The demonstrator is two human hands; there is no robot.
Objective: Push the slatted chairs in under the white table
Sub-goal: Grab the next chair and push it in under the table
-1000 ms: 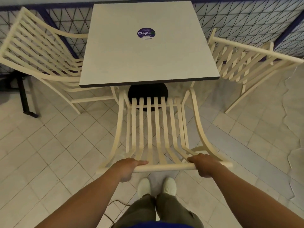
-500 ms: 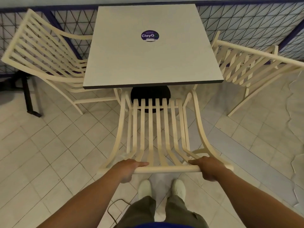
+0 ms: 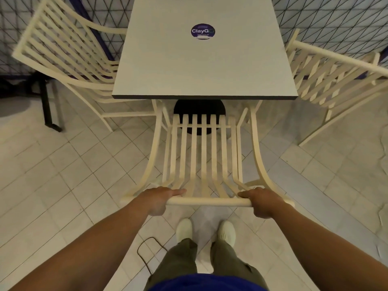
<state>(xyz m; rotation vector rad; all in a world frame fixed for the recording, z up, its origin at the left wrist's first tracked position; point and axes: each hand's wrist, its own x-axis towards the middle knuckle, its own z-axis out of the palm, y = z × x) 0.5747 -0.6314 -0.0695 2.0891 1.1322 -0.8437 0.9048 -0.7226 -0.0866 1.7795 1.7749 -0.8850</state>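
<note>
Near chair: top rail gripped by left hand and right hand, both closed around it for pushing; front under white table near edge.

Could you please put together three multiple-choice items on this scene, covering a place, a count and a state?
1. Where is the round sticker?
A. on the white table
B. on the floor
C. on a chair seat

2. How many slatted chairs show?
A. one
B. two
C. three

3. What are the hands doing?
A. hanging free
B. gripping the near chair's top rail
C. resting on the tabletop

Answers: 1 A, the sticker sits on the tabletop. 2 C, the left chair, right chair and near chair. 3 B, the left hand and right hand wrap the rail.
</note>
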